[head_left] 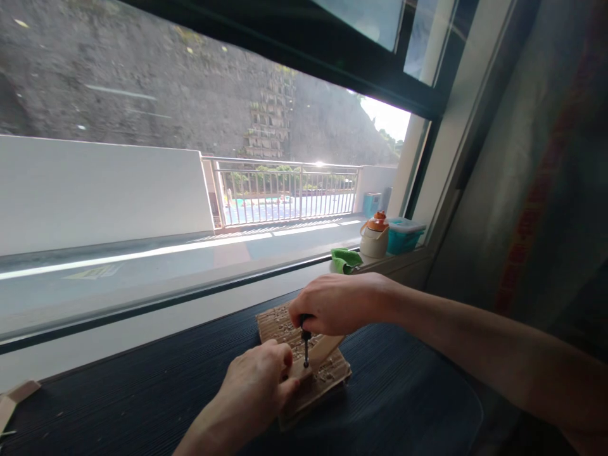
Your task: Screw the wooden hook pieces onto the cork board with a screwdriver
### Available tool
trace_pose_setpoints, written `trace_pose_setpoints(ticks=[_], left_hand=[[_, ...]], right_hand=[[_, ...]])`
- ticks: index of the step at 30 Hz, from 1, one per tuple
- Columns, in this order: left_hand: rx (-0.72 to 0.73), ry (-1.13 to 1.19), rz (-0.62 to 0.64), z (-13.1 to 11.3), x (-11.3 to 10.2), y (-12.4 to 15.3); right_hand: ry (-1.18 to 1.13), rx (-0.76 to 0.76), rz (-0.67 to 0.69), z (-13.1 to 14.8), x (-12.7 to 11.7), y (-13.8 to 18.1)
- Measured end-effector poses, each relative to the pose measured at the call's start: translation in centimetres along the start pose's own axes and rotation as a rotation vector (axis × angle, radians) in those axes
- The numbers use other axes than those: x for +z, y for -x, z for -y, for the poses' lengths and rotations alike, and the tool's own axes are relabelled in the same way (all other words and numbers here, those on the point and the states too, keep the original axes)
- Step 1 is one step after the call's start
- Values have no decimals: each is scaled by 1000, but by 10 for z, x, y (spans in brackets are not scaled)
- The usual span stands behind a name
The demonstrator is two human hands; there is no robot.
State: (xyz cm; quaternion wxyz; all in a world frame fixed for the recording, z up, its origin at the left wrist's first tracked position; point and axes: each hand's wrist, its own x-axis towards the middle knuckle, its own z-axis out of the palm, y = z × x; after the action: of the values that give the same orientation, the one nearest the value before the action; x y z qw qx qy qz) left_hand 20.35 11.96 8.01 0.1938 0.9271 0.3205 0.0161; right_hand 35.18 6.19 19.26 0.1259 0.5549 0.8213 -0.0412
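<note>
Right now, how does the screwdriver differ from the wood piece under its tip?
The screwdriver has a dark handle and slim metal shaft; the wood piece is pale and flat. The screwdriver stands nearly upright; the wood piece lies over the cardboard. The right hand grips the screwdriver; the left hand holds the wood piece. Both are in hand.

A window (pixel 294 38) with a dark frame. On its pale sill (pixel 142 337), toward the right, a crumpled green cloth (pixel 346 259) lies beside a cream jug (pixel 373 243) with an orange lid; next to the jug stands a teal box (pixel 403 239). Outside: a white wall (pixel 99 193), a metal railing (pixel 300 193) and a tall grey rock face (pixel 166 95). A greyish curtain (pixel 536 158) with a red stripe hangs at far right.
</note>
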Motion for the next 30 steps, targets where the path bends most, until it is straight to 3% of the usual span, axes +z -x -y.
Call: trace_pose_setpoints(ticks=[12, 22, 30], left_hand=[[-5, -19, 3, 0, 1, 0], [-1, -18, 10, -2, -1, 2], [5, -12, -1, -3, -1, 2]], right_hand=[[50, 138, -18, 6, 2, 2], [12, 8, -18, 1, -1, 1], [-17, 87, -48, 0, 9, -3]])
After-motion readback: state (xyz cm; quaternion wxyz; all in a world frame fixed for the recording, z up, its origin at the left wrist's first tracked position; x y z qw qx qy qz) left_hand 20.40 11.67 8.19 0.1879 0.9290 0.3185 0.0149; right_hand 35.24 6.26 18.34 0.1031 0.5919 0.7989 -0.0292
